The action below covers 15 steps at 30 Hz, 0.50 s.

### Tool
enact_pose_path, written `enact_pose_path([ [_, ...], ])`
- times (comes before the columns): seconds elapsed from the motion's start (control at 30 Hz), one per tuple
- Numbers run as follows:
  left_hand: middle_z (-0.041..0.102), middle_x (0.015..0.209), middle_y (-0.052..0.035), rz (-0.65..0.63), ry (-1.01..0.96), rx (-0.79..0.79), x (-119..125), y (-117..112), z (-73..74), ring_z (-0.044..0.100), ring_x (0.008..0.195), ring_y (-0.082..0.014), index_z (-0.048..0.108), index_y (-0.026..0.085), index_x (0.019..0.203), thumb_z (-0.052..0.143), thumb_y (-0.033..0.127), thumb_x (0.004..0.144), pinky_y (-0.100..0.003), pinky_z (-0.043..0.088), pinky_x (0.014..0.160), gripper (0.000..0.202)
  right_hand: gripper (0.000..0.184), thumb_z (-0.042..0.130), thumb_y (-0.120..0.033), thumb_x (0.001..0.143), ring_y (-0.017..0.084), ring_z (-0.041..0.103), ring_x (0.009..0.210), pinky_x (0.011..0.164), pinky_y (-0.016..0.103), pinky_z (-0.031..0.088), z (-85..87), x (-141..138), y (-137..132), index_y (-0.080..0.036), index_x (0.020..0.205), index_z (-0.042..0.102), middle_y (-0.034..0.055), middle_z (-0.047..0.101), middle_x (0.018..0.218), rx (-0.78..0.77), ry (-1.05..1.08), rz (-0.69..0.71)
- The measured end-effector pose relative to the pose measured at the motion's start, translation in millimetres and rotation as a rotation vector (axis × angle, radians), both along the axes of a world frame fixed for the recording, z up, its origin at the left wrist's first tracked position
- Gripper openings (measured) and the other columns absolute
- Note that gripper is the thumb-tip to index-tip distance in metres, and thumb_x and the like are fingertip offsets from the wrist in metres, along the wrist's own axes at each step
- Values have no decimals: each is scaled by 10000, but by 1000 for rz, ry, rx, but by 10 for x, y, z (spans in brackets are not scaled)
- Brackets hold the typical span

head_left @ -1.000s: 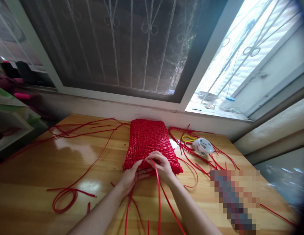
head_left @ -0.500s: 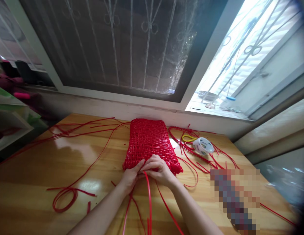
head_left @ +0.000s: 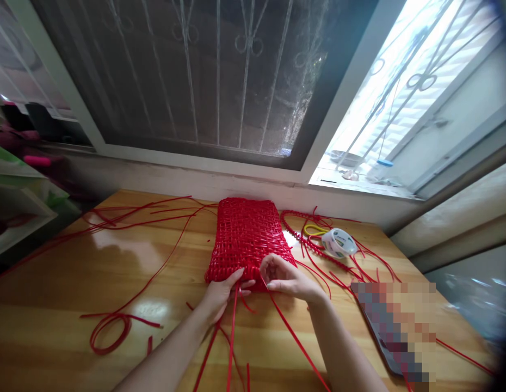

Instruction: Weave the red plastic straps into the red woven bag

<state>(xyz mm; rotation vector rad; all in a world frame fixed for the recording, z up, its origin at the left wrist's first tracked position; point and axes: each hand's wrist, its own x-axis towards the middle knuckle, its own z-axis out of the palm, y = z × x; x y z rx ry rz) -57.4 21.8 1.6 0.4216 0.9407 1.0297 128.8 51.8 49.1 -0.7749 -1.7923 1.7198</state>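
Observation:
A red woven bag (head_left: 251,231) of plastic strips lies on the wooden table. My left hand (head_left: 222,296) grips its near edge, thumb on top and fingers partly underneath; a long strip (head_left: 232,337) hangs from beside the thumb toward me. At the right part of that edge, my right hand (head_left: 286,279) has its thumb and forefinger curled round another red strip (head_left: 291,329), which runs down to the lower right. Where these strips enter the weave is hidden by my fingers.
Loose red strips (head_left: 110,332) lie left on the wooden table (head_left: 53,288). To the right are a braided red strap (head_left: 308,242), a yellow loop (head_left: 315,230) and a tape roll (head_left: 338,243). A dark flat object, partly pixelated (head_left: 383,340), lies nearer. The window wall borders the back.
My right hand has moved right, away from my left, and now pinches a strip there. The strip between my hands has shifted left. My left hand stays at the bag's edge.

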Motion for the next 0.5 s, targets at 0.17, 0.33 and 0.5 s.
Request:
enact_pose_path([
  [0.17,659,963,-153,5,34,-15,9,0,7,649,782,-234,634,82,903,641,257,688,-314,535,669,278,225,528,-331,788,100,532,753,629,215,418,4,-6,-18,-179,938,455,28,555,872,-110,-8,83],
  [0.33,667,944,-137,9,32,10,14,4,-35,642,802,-243,634,98,937,643,275,686,-357,529,696,308,247,573,-263,752,118,567,773,697,281,458,-54,-148,-84,-214,899,381,17,563,885,-7,8,-19],
  [0.5,683,895,-110,40,58,25,11,22,-141,618,876,-244,662,109,870,664,336,647,-350,499,764,318,187,622,-179,686,142,527,802,681,261,454,-23,-368,-203,-206,843,525,9,557,847,399,-282,-140],
])
